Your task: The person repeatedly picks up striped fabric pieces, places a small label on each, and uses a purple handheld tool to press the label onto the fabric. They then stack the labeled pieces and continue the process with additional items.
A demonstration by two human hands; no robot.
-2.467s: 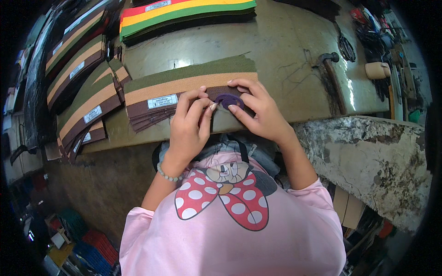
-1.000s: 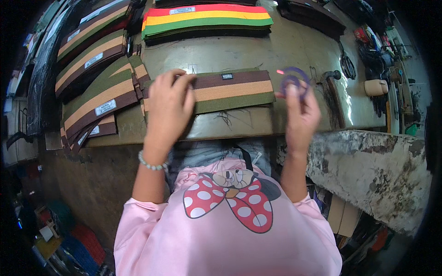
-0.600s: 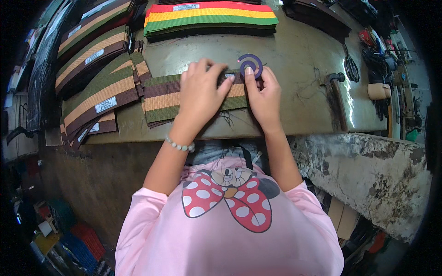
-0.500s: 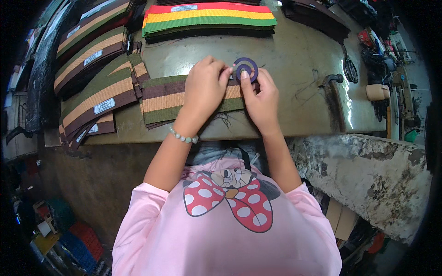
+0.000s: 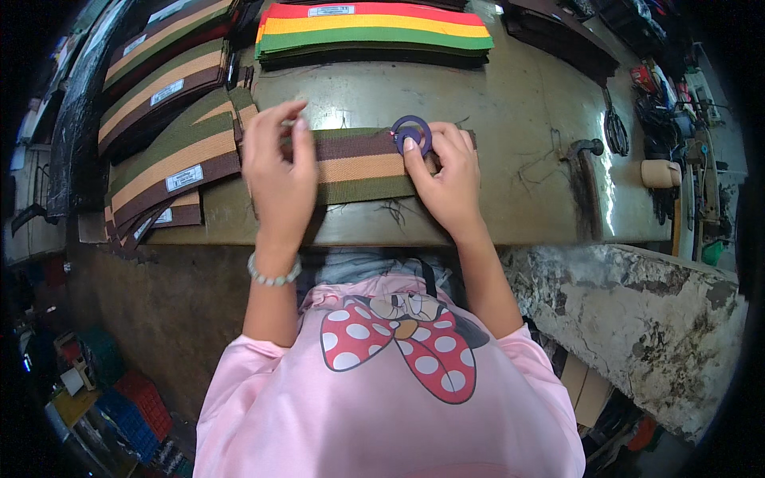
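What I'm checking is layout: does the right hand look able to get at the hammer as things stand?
Probably yes: the hammer lies on the table right of the right hand, with nothing bulky between. The hand holds a purple spiral, which it might need to release first.

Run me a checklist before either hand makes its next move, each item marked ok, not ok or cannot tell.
1. Purple coil gripped: ok, held by the thumb and fingers of the right hand.
2. Left hand free: ok, fingers apart, no object seen in it.
3. Green, tan and brown strip lying on the table: ok, stripes running left to right.
4. Coil tip unlit: cannot tell, too small.
5. Tabletop clear of loose threads: not ok, dark threads lie in front of the strip.
6. Hammer apart from both hands: ok, off to their right.
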